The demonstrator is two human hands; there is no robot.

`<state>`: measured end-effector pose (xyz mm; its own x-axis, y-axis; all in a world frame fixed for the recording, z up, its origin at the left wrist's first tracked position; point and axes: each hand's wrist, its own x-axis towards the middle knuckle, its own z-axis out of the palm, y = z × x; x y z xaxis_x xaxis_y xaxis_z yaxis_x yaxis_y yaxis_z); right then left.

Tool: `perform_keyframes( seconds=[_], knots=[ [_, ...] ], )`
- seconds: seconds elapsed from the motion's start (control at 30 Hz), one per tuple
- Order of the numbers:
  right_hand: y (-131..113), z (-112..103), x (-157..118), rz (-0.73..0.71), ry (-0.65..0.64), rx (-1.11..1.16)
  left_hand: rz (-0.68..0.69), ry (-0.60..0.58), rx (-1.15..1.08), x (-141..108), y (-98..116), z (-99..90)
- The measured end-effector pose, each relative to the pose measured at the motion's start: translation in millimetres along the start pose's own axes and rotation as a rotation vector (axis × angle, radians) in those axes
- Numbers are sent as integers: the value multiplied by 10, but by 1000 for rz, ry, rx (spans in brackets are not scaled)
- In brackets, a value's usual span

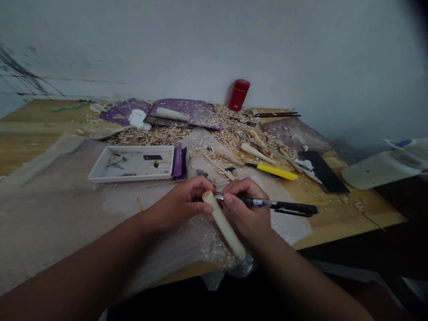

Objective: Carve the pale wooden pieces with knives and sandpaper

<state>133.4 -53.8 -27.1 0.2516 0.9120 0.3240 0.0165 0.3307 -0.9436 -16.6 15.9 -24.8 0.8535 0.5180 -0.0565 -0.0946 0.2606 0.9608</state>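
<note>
Two things are gripped: a pale wooden stick [228,232] in the left hand [182,199], and a pen [279,206] in the right hand [251,209], tip at the stick's upper end.

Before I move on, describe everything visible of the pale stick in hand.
The pale stick looks like wood: smooth, roughly cylindrical, near end rounded, far end browned and shaped, a line crossing it just below. It slants toward the viewer by the table's near edge, the left grip holding its far end. A pen points at its side; contact unclear.
</note>
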Motion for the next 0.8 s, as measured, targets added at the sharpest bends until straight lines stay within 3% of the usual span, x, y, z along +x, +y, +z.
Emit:
perform_keyframes(
  seconds=[0.47,0.8],
  knots=[
    [3,9,-7,19,4,22,20,61,120,-33,84,30],
    [-22,22,-29,-203,-71,-181,-22,114,126,-20,67,16]
  ],
)
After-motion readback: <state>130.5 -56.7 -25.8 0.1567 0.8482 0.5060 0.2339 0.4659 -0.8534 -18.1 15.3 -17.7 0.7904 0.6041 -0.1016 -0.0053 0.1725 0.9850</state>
